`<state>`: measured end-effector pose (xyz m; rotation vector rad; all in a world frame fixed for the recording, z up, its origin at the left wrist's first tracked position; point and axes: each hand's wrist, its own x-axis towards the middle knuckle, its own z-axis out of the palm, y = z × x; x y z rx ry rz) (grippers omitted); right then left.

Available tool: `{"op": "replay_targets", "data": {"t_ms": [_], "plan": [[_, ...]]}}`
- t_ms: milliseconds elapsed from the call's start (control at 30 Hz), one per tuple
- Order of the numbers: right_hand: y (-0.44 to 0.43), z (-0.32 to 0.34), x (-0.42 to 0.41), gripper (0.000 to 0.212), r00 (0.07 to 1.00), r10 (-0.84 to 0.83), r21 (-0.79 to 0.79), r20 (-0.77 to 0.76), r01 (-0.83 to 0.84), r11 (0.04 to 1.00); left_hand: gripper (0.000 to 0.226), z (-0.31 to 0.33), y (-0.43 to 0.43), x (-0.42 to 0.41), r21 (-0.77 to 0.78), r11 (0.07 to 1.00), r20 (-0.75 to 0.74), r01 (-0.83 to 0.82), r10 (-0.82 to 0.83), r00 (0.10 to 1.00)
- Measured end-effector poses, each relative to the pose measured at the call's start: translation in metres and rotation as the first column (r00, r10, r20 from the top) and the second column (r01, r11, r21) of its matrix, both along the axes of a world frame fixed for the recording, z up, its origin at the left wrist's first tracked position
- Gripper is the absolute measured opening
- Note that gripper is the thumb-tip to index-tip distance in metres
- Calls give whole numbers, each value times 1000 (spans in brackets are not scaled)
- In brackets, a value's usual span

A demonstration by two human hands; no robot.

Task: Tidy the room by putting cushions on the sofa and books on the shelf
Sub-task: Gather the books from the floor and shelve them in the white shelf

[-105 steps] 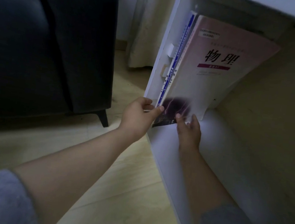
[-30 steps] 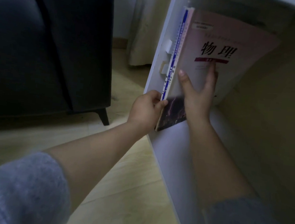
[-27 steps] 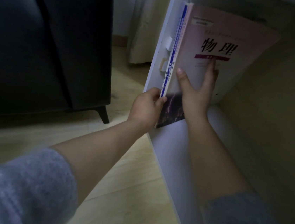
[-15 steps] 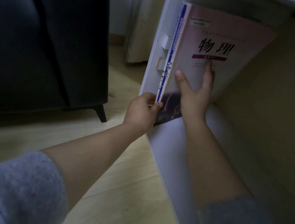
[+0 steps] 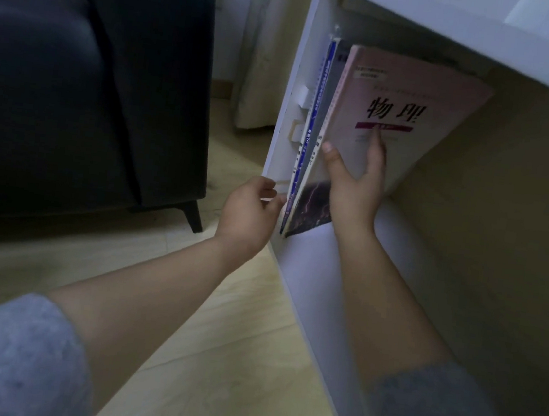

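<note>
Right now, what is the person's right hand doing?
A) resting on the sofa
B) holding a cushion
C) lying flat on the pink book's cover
C: the right hand lies with straight fingers on the cover of the pink book, which leans inside the shelf.

Sofa point(image 5: 75, 82) was cut off at the left edge. Blue book point(image 5: 316, 110) showed only its spine beside the pink book point(image 5: 424, 84), whose small cover print was unreadable.

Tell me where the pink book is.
Head view, right of centre: the pink book stands tilted in the white shelf, beside other books at its left wall, the right hand flat on its cover.
</note>
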<state>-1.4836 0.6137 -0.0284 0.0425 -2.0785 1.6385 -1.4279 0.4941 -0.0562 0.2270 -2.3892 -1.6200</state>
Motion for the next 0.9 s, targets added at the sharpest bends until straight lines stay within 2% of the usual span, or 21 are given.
{"op": "replay_targets", "data": {"t_ms": [267,467,567,767,900], "plan": [[-12,14,-4,94,995,61,132,81,-71,989,38,2,-12,2,-51,999,24,-19,21,999],[-9,10,-5,104,995,62,196,80,-77,978,36,-12,-14,2,-49,998,40,-27,29,999],[-11,6,-5,107,995,61,234,74,-77,969,38,-22,-10,-2,-37,999,64,11,-9,998],[-9,0,-10,105,998,46,244,32,-52,968,46,-34,2,-18,87,992,95,87,-95,991],[-6,-2,-12,105,1000,29,273,6,-30,962,36,-40,15,-30,90,982,86,164,-171,981]]}}
